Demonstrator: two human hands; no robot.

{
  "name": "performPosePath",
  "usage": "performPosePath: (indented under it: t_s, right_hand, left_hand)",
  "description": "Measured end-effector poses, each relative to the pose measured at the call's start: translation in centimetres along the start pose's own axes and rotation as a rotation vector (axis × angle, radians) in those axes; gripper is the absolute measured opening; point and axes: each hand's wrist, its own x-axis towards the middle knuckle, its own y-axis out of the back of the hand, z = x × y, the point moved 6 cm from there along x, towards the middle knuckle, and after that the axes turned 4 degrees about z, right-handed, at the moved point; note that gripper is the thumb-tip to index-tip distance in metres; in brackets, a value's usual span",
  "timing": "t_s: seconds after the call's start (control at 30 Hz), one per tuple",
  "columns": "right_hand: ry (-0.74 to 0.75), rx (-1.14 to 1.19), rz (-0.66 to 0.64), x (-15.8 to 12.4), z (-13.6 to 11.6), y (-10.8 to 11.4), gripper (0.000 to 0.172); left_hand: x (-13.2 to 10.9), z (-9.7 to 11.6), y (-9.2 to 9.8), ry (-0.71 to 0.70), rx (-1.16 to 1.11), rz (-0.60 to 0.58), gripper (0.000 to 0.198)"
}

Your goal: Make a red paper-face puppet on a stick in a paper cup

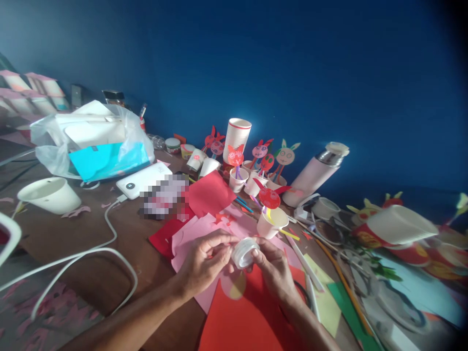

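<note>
A small whitish, see-through roll of tape [240, 253] is held between my two hands over the coloured paper. My left hand [204, 261] is closed on its left side, fingertips and thumb pinching the rim. On the right edge, my right hand [274, 268] grips it with thumb and fingers. Below them lies a red sheet [234, 321] with a pale round paper piece [234, 285] on it. A pink sheet [186, 239] lies partly under the left hand. Just beyond the hands stands a paper cup [272, 223] with a red paper face [269, 197] on straws.
Several paper cups with paper faces stand near a cup stack [238, 136] and a pink flask [310, 178]. Leftward are a power bank [144, 181] with a white cable [113, 219], a plastic bag [51, 141] and a cup [53, 197]. An orange stick [340, 278] and green paper [347, 312] lie right.
</note>
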Motion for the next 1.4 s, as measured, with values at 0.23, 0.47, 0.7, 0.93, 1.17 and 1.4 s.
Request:
performPosePath:
  t_s: [0.23,0.47,0.7,0.93,1.17,1.4]
  right_hand:
    - [0.0,-0.011,-0.015,0.0,0.0,0.1,0.02]
    - [-0.006,-0.025,-0.044,0.0,-0.1,-0.2,0.02]
    - [-0.006,-0.067,-0.026,0.1,0.2,0.1,0.023]
    - [-0.04,-0.133,0.012,-0.1,0.6,0.1,0.022]
    - [-0.019,-0.257,0.108,-0.6,-0.3,-0.6,0.026]
    - [-0.002,-0.287,0.105,-0.8,-0.7,-1.6,0.032]
  left_hand:
    - [-0.6,2.3,0.2,-0.422,0.299,0.069,0.018]
    - [-0.7,3.3,0.0,-0.54,0.444,0.136,0.015]
    - [-0.9,3.4,0.1,-0.67,0.562,0.099,0.015]
    - [-0.7,2.5,0.1,-0.584,0.777,0.13,0.016]
    - [-0.9,2.2,-0.1,-0.589,0.835,0.108,0.014]
    - [-0.7,2.1,0.3,-0.567,0.762,0.165,0.014]
